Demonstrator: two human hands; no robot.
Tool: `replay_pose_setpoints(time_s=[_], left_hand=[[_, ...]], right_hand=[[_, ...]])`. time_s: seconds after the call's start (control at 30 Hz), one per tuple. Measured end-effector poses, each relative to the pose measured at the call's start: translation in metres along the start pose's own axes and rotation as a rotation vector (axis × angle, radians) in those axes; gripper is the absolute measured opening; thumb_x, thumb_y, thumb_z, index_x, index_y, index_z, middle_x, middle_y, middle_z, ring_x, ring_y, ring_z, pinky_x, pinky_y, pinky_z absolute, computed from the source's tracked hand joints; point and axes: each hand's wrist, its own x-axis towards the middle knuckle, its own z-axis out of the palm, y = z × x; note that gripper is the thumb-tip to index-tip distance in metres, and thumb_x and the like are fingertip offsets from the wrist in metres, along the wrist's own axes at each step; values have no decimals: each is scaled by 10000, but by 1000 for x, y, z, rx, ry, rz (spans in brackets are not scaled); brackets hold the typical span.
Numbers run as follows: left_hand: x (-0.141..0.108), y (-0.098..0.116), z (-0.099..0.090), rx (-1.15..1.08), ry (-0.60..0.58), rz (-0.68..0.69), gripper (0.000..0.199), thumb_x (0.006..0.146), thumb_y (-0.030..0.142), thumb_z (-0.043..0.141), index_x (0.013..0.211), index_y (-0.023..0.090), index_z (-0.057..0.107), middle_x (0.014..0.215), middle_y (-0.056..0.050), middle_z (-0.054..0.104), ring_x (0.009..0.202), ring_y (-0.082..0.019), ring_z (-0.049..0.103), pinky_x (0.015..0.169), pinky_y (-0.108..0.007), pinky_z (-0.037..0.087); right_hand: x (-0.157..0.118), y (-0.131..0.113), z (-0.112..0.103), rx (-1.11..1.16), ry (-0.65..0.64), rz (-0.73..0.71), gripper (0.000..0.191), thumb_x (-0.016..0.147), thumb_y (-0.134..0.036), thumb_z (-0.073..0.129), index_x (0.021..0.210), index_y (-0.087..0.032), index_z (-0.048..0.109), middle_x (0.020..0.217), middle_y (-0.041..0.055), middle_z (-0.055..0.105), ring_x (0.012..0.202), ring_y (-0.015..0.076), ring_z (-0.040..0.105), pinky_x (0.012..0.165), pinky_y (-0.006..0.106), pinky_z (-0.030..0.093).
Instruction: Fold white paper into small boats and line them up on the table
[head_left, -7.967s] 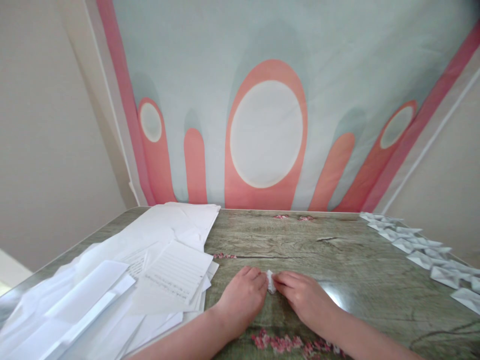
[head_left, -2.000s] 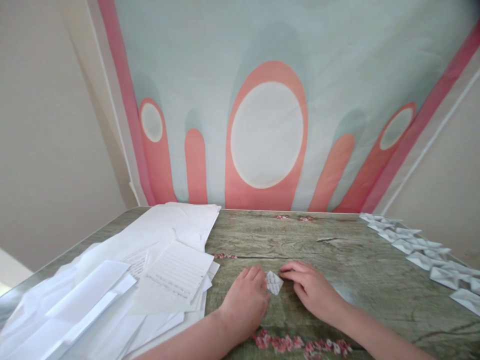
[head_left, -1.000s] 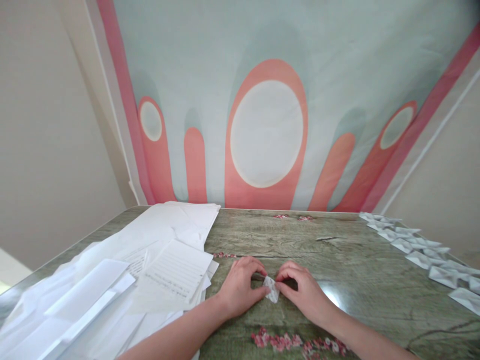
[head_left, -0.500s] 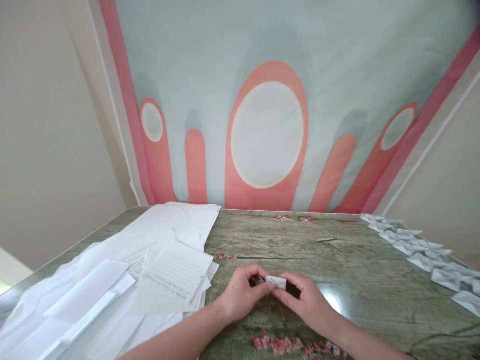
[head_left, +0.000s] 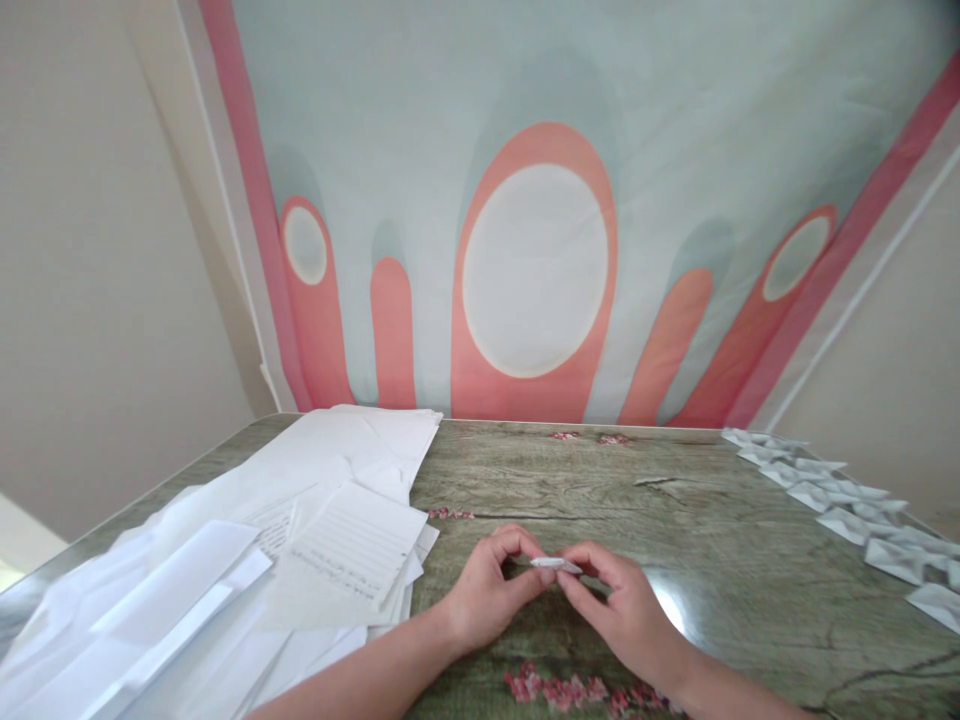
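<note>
A small folded white paper point(head_left: 555, 564) is held just above the wood-patterned table point(head_left: 540, 480), seen nearly edge-on. My left hand point(head_left: 491, 590) pinches its left end between thumb and fingers. On the other side, my right hand point(head_left: 619, 605) grips the right end with thumb and index finger. The fingertips of both hands almost meet at the paper. Its folds are too small to make out.
Loose white sheets, some with writing, form a wide pile point(head_left: 345, 550) on the left. Along the right edge stand several folded paper pieces point(head_left: 847, 495) in a row. Behind the table hangs a coral and grey-green backdrop point(head_left: 412, 120).
The small paper has tilted from showing its flat face to a thin, pointed edge. My right thumb and fingers have shifted slightly around it.
</note>
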Motion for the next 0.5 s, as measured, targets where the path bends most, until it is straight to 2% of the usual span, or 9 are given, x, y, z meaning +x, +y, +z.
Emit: replay_pose_setpoints(time_s=[0.1, 0.23, 0.37, 0.5], left_hand=[[-2, 1, 1, 112, 48, -4, 120, 737, 234, 673, 786, 155, 597, 816, -24, 592, 829, -170, 537, 771, -278, 408], [-4, 0, 1, 280, 134, 114, 210, 689, 147, 709, 867, 187, 605, 895, -25, 599, 900, -186, 529, 826, -300, 403], [-4, -3, -4, 478, 100, 236, 43, 765, 169, 652, 780, 209, 644, 818, -27, 611, 847, -186, 534, 788, -313, 396], [-3, -4, -9, 647, 50, 288, 77, 775, 147, 629, 781, 221, 650, 817, -22, 627, 850, -189, 529, 776, -323, 377]], right_hand=[[-1, 9, 1, -154, 38, -86, 74, 837, -230, 513, 806, -207, 576, 718, -4, 641, 664, 141, 597, 647, 241, 446], [1, 23, -1, -429, 59, -326, 109, 816, -130, 492, 828, -208, 567, 761, 15, 643, 685, 152, 591, 665, 271, 434], [4, 26, -6, -614, 53, -475, 167, 824, -85, 461, 853, -199, 581, 809, 41, 637, 751, 173, 581, 691, 298, 418], [5, 24, -9, -701, 45, -524, 164, 856, -102, 460, 858, -191, 598, 830, 44, 635, 783, 177, 570, 717, 309, 401]])
